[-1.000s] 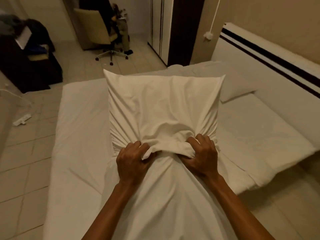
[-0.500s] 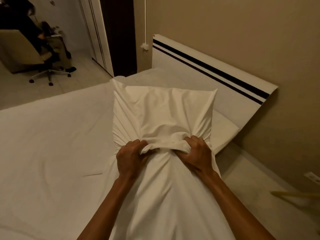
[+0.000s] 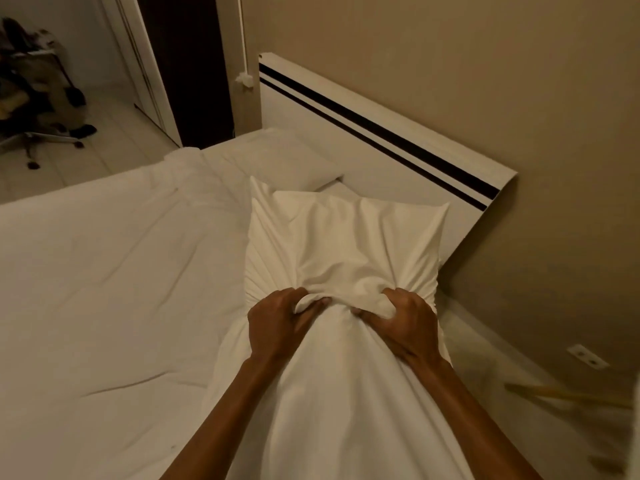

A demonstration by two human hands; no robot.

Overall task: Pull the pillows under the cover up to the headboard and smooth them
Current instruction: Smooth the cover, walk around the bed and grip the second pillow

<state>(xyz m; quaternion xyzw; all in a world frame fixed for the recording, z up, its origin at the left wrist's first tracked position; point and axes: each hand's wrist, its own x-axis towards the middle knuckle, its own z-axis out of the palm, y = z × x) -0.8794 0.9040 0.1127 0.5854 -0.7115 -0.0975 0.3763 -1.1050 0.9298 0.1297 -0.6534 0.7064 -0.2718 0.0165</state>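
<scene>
up close, both of the person's hands are clenched on white fabric; the left hand [image 3: 277, 323] and the right hand [image 3: 403, 322] sit side by side, a little apart, each fisted tight around a bunch of the cover [image 3: 346, 393] where it gathers at the near end of a pillow [image 3: 346, 237]; the fabric is pinched into a neck between the two fists, with creases fanning out from them over the pillow; the pillow is wrapped in the cover and looks lifted above the bed [image 3: 104, 289], its far edge reaching toward the headboard [image 3: 381, 157], though whether it touches the headboard cannot be told; below the hands the cover hangs down toward the camera in long folds; a second pillow [image 3: 287, 161] lies flat on the bed beyond, at the far side, just beside the headboard; the headboard is white with two dark stripes and stands against a beige wall [image 3: 450, 64]; the sheet on the bed is white with shallow wrinkles; at the top left, on a pale tiled floor, the wheeled base of an office chair [image 3: 38, 140] shows near a dark doorway [image 3: 187, 64]; low on the wall at the right is a white socket [image 3: 587, 356].
</scene>
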